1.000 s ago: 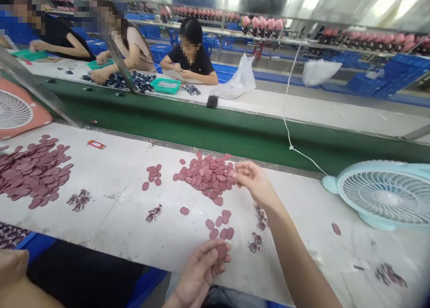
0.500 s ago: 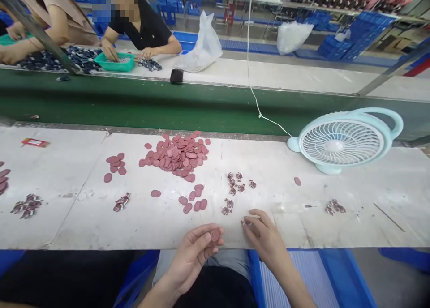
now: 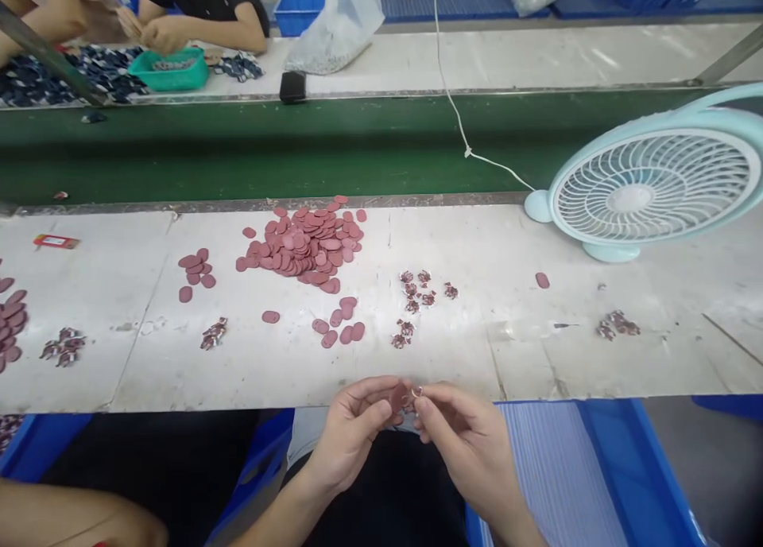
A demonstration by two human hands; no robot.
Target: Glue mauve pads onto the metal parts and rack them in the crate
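Note:
Near the table's front edge, my left hand [image 3: 353, 429] pinches a dark red oval tag [image 3: 397, 397] between thumb and fingers. Facing it, my right hand [image 3: 463, 434] is closed on a small metal ring piece [image 3: 416, 392], which meets or nearly meets the tag's right edge; I cannot tell if they are joined. Beyond the hands lie several loose oval tags [image 3: 346, 335] and a large heap of the same tags [image 3: 304, 245]. Small bunches of shiny brown-and-silver metal pieces [image 3: 411, 304] rest just above my right hand.
A light blue fan [image 3: 632, 197] stands at the right, its white cord [image 3: 456, 122] running upward. A green strip [image 3: 358, 145] separates my table from the opposite one, where co-workers' hands work by a green tray [image 3: 199, 74]. At lower left, another person's bare limb [image 3: 77, 515] shows.
My right hand has picked up the metal ring piece and moved left to meet my left hand and its tag. The view has tilted down. A co-worker's hands have risen from the green tray.

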